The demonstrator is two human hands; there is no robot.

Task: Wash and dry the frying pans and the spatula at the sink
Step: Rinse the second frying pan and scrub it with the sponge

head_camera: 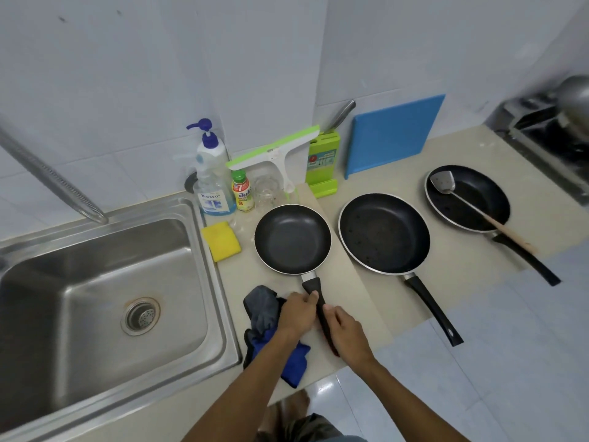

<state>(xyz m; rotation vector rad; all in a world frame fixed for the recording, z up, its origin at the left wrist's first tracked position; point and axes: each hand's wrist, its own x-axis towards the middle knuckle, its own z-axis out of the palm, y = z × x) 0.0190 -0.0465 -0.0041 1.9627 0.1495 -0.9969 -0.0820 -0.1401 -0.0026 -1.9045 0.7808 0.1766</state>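
Note:
Three black frying pans stand in a row on the beige counter right of the steel sink (204,282). The near pan (292,239) has its handle pointing at me. My left hand (298,312) and my right hand (345,334) both close around that handle, left hand nearer the pan. The middle pan (384,233) and the far pan (467,199) lie untouched. A metal spatula (446,185) with a wooden handle rests in the far pan. A blue and grey cloth (266,314) lies under my left forearm. A yellow sponge (221,240) sits by the sink.
Soap bottles (212,173), a small green-capped bottle (242,196), a glass (267,191), a green squeegee (277,148), a knife block (323,161) and a blue cutting board (393,134) line the wall. The faucet hose (54,180) hangs over the sink. A stove (554,135) is at far right.

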